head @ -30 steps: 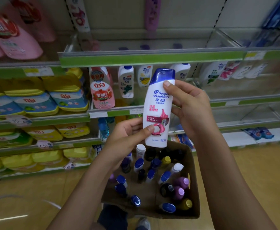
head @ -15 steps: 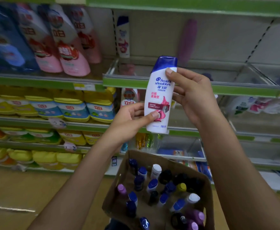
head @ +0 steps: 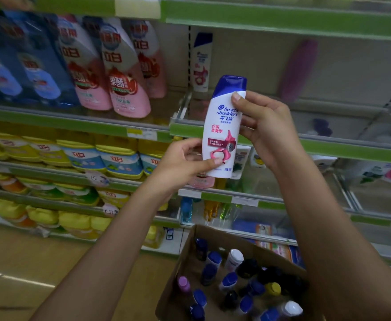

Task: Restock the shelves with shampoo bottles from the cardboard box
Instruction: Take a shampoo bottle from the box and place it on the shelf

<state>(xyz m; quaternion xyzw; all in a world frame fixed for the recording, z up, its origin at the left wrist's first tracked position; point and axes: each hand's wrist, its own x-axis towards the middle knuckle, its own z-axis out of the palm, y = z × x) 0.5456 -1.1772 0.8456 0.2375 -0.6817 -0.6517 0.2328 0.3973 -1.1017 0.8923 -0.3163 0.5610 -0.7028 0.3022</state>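
At chest height before the shelves [head: 282, 26], head view: one white bottle [head: 222, 133] with a blue cap, held up between two hands. Left hand [head: 183, 162] grips its lower end, thumb across the front near the base, fingers curled behind. Right hand [head: 262, 126] grips the upper half from the right side, forefinger tip pressed just under the cap, other fingers wrapped behind. Bottle sits between the hands, left hand low and left, right hand high and right.

Long axis near upright, leaning slightly right at the top; cap up, base down, printed label facing the camera.

One box [head: 180, 295] below the arms, open at the top, standing bottles inside: roughly fifteen caps visible, most of them blue, a few black, two white, one purple, one yellow. Exact count unclear where the right forearm covers the box.

One matching white bottle [head: 201, 62] stands upright at the back of the shelf behind the held one, and a blurred purple bottle [head: 298, 68] to its right. Four pink pouches [head: 122, 72] on the shelf to the left, dark blue pouches [head: 11, 61] beside them. Yellow-capped packs [head: 83, 156] fill the rows below; number not countable.
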